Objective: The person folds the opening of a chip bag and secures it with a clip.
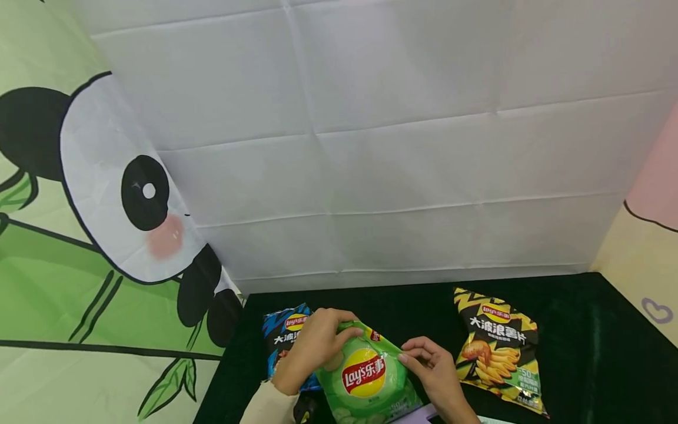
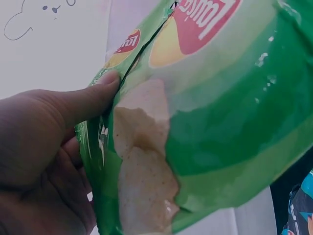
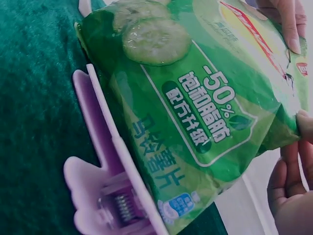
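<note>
A green Lay's potato chip bag [image 1: 389, 383] leans upright at the front of the table, held by both hands at its upper edge. My left hand [image 1: 320, 344] grips the top left corner; its thumb presses on the top strip [image 2: 128, 46], which a dark crease parts from the bag's front. My right hand [image 1: 436, 374] pinches the top right corner between thumb and fingers. Against the bag's bottom edge lies a purple clip [image 3: 113, 142] with a metal spring, partly hidden by the bag in the head view.
Behind my left hand lies a blue and black chip bag [image 1: 275, 335], partly covered. A yellow and black chip bag [image 1: 500, 353] lies to the right. Near my left wrist sits a small dark item [image 1: 304, 406]. Dark green cloth [image 1: 572, 353] covers the table, with a white backdrop [image 1: 402, 176] behind.
</note>
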`<state>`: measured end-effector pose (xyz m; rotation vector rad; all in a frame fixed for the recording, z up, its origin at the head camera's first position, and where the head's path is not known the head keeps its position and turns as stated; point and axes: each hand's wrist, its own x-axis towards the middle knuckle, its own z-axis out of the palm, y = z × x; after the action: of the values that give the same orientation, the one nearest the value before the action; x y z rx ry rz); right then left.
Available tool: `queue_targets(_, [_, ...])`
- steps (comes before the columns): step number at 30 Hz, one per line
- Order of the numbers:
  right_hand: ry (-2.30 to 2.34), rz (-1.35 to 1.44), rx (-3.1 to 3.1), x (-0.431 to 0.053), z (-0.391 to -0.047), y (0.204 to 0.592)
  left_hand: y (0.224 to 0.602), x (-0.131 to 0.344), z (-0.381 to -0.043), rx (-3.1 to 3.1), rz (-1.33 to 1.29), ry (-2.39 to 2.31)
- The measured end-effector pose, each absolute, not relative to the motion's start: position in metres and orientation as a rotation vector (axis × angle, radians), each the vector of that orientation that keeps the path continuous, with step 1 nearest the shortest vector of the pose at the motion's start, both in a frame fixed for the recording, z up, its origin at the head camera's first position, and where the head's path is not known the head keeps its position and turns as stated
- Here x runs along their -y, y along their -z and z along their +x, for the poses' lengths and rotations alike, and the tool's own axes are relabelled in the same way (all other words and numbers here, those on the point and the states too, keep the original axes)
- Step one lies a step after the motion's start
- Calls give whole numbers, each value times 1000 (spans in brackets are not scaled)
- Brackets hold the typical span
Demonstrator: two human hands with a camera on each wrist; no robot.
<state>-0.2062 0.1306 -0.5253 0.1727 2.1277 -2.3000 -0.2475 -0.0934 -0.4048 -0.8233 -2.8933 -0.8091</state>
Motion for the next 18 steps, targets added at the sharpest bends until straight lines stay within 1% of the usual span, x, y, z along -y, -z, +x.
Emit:
queue_targets(6, [2310,303,-2063,-135,-205,525,401,92,-247,2875,-846,799])
queue_targets(11, [2250,331,-2109,-143,-198,519,398,95,-247,2873,-814,755])
queue_targets(15, [2132,293,-2234,-149,-191,518,399,98,-247,2875,-792,749])
queue_targets(18, [1997,166,-2347,-153,-185,519,401,98,-247,2870,-791,745])
